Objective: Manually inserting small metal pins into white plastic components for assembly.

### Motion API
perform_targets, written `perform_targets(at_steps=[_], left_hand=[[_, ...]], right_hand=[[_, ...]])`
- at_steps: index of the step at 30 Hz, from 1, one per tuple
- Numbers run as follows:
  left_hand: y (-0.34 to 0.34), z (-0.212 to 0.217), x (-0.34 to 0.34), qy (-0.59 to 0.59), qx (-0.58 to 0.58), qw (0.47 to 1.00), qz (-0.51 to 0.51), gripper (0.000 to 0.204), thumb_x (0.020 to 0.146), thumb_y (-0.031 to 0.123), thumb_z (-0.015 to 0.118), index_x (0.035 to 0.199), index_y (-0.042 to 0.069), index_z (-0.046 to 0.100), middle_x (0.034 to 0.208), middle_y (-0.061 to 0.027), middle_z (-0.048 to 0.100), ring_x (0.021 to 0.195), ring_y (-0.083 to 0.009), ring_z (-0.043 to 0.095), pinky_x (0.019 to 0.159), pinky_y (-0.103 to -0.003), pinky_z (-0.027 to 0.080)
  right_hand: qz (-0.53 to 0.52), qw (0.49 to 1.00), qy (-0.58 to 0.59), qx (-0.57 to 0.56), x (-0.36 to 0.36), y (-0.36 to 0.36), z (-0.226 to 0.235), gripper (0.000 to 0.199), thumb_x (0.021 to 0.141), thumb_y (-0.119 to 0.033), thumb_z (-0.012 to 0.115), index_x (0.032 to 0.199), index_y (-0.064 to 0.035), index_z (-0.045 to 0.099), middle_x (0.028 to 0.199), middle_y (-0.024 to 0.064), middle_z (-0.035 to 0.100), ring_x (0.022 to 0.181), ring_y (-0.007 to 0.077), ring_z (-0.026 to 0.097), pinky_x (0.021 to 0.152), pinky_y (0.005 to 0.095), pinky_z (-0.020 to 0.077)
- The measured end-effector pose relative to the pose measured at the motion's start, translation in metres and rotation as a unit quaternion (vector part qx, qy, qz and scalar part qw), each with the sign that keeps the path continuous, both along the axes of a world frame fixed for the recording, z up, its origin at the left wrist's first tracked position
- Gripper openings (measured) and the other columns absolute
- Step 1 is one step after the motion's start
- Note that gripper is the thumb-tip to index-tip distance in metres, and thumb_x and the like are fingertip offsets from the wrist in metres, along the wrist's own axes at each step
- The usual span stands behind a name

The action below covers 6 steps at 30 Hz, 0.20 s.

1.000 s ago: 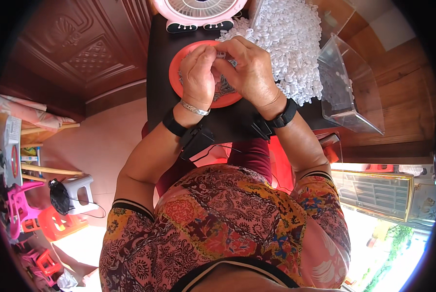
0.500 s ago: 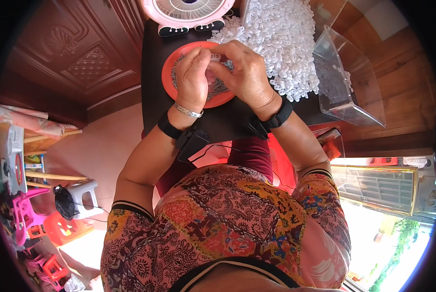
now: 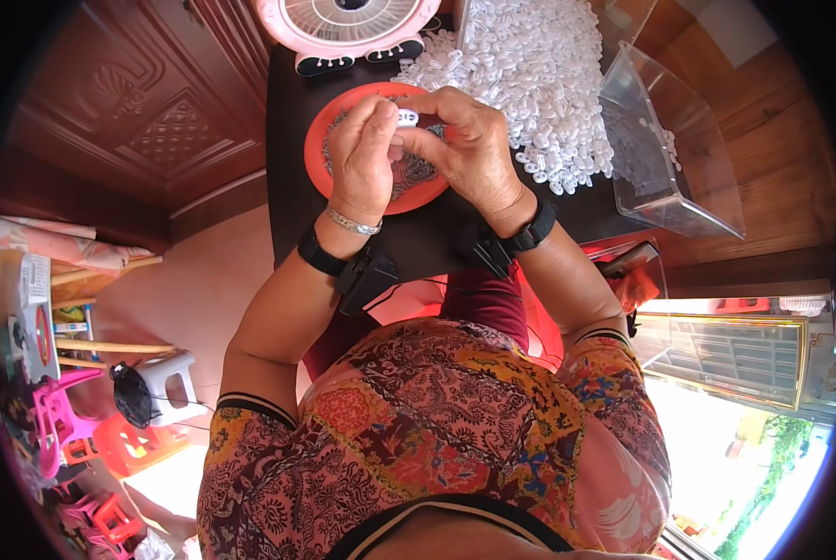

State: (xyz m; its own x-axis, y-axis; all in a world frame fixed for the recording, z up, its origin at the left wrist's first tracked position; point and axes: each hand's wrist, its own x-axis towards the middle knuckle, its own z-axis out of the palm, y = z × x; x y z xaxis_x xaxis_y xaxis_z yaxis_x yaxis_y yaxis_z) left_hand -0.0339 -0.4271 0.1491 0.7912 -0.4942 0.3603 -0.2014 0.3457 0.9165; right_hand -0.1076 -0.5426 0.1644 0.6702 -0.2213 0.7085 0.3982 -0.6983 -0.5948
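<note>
My left hand [image 3: 362,157] is closed above an orange-red plate [image 3: 319,173], its thumb pressed against a small white oval plastic piece with dark holes [image 3: 407,118]. Facing it, my right hand [image 3: 474,145] curls its index finger and thumb in toward the piece. The right fingertips are partly hidden behind the left hand, so what they grip does not show. Many small grey metal pieces [image 3: 416,170], apparently screws, lie in the plate under both hands.
A large heap of similar white pieces [image 3: 539,84] covers the dark table's [image 3: 292,112] back right. A clear plastic box [image 3: 661,168] lies tilted beside it. At the back left stands a pink fan [image 3: 353,28]. Plastic stools [image 3: 171,387] stand on the floor at left.
The white piece shows more fully between the hands now. The fingers have shifted slightly, and the whole view has moved a little.
</note>
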Motion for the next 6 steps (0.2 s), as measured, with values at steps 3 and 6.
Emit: perform_targets(at_steps=[3,6], left_hand=[[0.000,0.003,-0.003,-0.009,0.005,1.000,0.008,0.031,0.094,0.028,0.049,0.078,0.002,0.056,0.061,0.0033,0.047,0.054,-0.0039,0.041,0.048,-0.020,0.032],[-0.002,0.003,-0.005,-0.014,-0.019,1.000,-0.017,0.031,0.094,0.029,0.049,0.077,0.004,0.056,0.062,0.0024,0.048,0.054,-0.0048,0.042,0.049,-0.021,0.033]], right_hand=[[0.010,0.999,0.012,0.029,-0.003,-0.001,0.001,0.029,0.069,-0.011,0.079,0.094,-0.0030,0.066,0.084,0.0080,0.066,0.074,0.0177,0.063,0.066,0.0271,0.0503],[-0.002,1.000,0.012,0.006,-0.013,-0.009,0.006,0.029,0.069,-0.012,0.079,0.094,-0.0035,0.066,0.083,0.0081,0.066,0.073,0.0177,0.064,0.066,0.0270,0.0503]])
